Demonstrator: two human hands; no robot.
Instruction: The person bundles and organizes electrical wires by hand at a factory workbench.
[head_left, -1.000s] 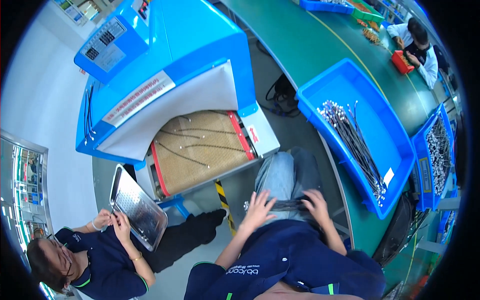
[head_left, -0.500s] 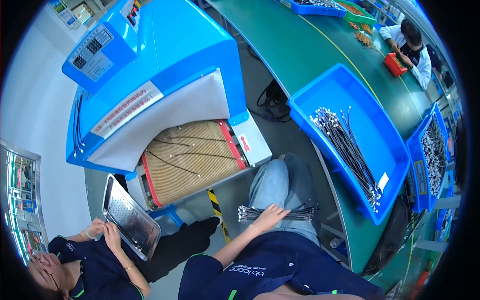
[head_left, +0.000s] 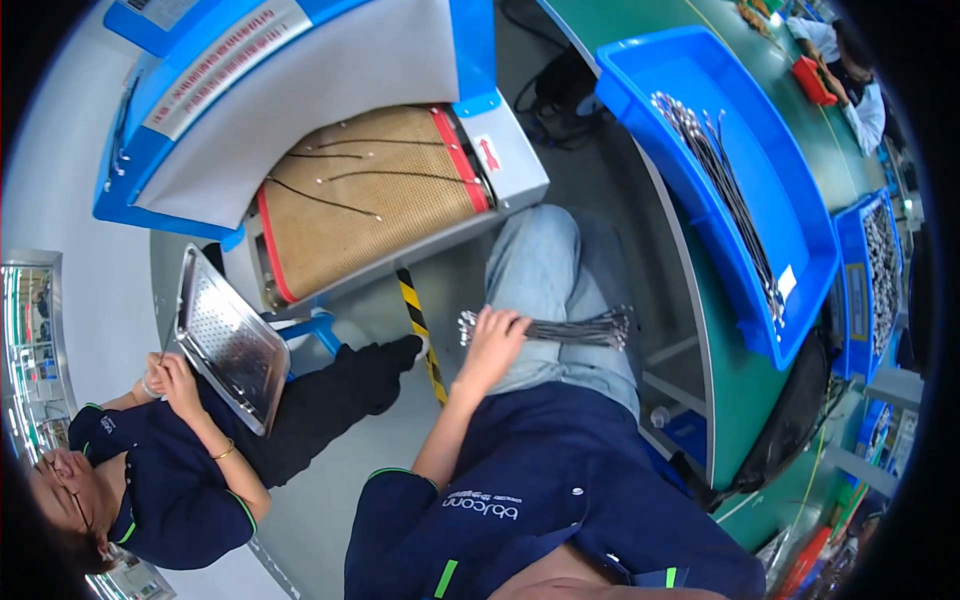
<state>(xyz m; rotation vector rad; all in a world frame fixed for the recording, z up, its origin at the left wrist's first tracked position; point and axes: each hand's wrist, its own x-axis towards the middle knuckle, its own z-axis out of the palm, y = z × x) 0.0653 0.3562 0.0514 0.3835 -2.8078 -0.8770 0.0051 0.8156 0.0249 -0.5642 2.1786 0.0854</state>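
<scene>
Across my thighs lies a bundle of black cables (head_left: 575, 330) with pale connector ends. My left hand (head_left: 495, 342) is closed over the bundle near its left end, fingers curled round it. A few cable ends poke out to the left of the hand. My right hand is out of view. Ahead of me, several single black cables (head_left: 400, 175) lie spread on the tan mesh belt (head_left: 350, 235) of a blue machine (head_left: 470, 45). To the right, more black cables (head_left: 725, 180) with light ends lie in a large blue tray (head_left: 770, 130).
A co-worker sits at left, hands raised beside a perforated metal tray (head_left: 235, 340). Another blue bin (head_left: 855, 300) of parts stands on the green table (head_left: 690, 400) at right. Across it, a second person works by a red box (head_left: 812, 80). Yellow-black tape (head_left: 412, 300) marks the floor.
The view has tilted down, so the machine and trays sit higher. My left hand has slid from the bundle's middle toward its left end. The cables on the belt have shifted slightly.
</scene>
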